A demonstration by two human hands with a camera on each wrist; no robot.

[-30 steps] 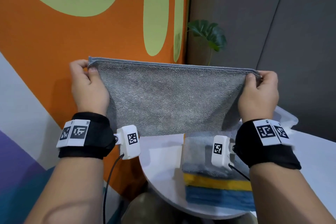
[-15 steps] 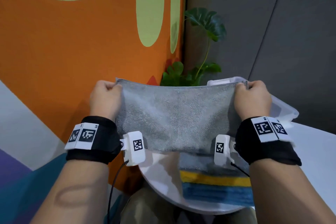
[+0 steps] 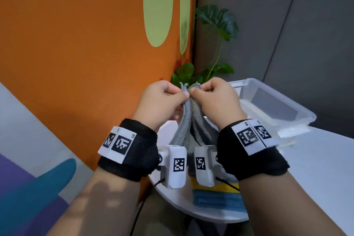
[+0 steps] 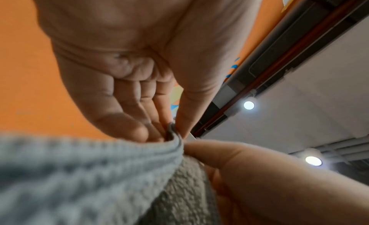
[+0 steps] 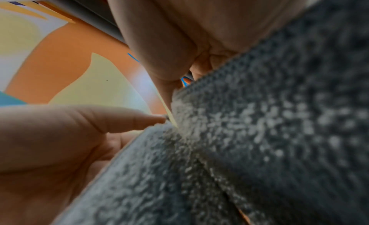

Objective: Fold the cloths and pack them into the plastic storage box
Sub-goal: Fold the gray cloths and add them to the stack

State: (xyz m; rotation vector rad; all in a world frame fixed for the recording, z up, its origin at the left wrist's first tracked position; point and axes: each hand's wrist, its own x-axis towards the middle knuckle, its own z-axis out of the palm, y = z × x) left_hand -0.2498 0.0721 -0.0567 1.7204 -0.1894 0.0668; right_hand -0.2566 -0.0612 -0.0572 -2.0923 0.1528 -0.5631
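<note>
A grey terry cloth (image 3: 189,120) hangs doubled in the air above the table, its two top corners brought together. My left hand (image 3: 162,99) pinches one corner and my right hand (image 3: 212,97) pinches the other, knuckles almost touching. The left wrist view shows the cloth's hem (image 4: 173,143) squeezed between thumb and fingers. Grey pile (image 5: 259,133) fills most of the right wrist view. A clear plastic storage box (image 3: 298,109) stands open at the right, behind my right hand. A stack of folded cloths (image 3: 216,195), yellow over blue, lies under my wrists.
A round white table (image 3: 172,197) carries the stack and the box. An orange and green wall (image 3: 86,53) runs along the left. A leafy plant (image 3: 216,23) stands in the corner behind the hands. A grey wall (image 3: 287,25) is at the right.
Both hands came together from a wide spread, so the cloth went from stretched flat to folded in half, hanging lower. The view tilted down and the box came into sight.
</note>
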